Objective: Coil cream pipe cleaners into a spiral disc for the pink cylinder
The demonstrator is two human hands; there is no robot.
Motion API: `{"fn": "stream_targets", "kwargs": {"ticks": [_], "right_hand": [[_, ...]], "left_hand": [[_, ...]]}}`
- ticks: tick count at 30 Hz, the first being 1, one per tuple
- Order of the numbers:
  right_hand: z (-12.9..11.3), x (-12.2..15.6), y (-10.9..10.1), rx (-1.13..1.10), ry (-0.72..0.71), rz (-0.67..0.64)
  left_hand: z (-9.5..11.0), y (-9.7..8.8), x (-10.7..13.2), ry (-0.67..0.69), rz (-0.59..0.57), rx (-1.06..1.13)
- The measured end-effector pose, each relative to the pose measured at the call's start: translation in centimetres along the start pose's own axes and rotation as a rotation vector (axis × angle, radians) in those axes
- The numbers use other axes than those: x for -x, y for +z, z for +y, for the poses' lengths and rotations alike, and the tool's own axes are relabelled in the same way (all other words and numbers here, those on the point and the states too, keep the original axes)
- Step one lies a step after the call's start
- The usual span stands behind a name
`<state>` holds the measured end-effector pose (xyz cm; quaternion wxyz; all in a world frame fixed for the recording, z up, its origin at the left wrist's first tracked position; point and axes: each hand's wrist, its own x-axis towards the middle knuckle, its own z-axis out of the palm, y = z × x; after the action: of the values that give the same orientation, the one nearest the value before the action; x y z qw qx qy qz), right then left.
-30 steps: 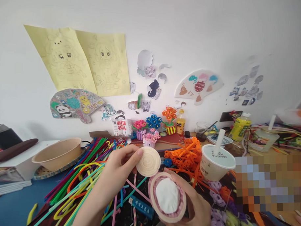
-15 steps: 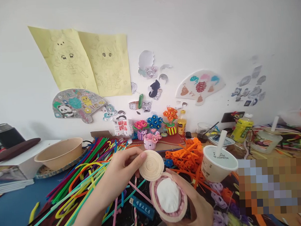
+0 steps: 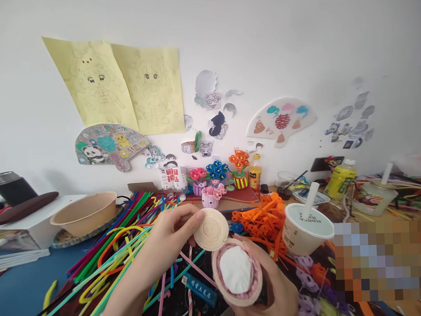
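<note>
My left hand point(image 3: 173, 235) pinches a round cream disc point(image 3: 210, 229) with coiled rings at its upper left edge, thumb on top. My right hand point(image 3: 277, 280) is wrapped round the side of a small round cup point(image 3: 258, 285) with a cream rim and pink fuzzy inner wall. White soft stuffing point(image 3: 237, 270) fills the cup, whose opening faces me. The disc's lower edge sits right by the cup's upper rim; whether they touch I cannot tell. Below and left of the cup lies a blue lighter-like stick point(image 3: 201, 289) with printed characters.
Colourful pipe cleaners point(image 3: 107, 263) spread at left, beside a beige bowl point(image 3: 84, 211). Orange fuzzy pieces point(image 3: 264, 218) and a white drink cup point(image 3: 306, 230) with a straw stand close to my right hand. Small potted fuzzy flowers point(image 3: 217, 170) and bottles point(image 3: 255, 172) line the wall.
The cup has tilted slightly and shifted a little right and up in my right hand. The disc stays in my left hand, nearly still. The whole view has moved slightly.
</note>
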<state>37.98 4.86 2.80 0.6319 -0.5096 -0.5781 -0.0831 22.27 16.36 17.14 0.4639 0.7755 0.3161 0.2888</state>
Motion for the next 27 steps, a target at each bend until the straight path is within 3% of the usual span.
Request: {"fn": "stream_targets", "kwargs": {"ticks": [9, 14, 19, 27], "right_hand": [[0.0, 0.2, -0.1, -0.014, 0.119, -0.041], [-0.1, 0.2, -0.1, -0.051, 0.163, -0.047], [-0.2, -0.1, 0.1, -0.112, 0.174, -0.028], [1.0, -0.1, 0.2, -0.27, 0.088, -0.075]], "left_hand": [[0.5, -0.1, 0.1, -0.006, 0.143, 0.091], [0.4, -0.1, 0.1, -0.021, 0.073, 0.085], [1.0, 0.3, 0.5, 0.005, -0.086, 0.083], [2.1, 2.1, 1.8, 0.142, -0.236, -0.282]]}}
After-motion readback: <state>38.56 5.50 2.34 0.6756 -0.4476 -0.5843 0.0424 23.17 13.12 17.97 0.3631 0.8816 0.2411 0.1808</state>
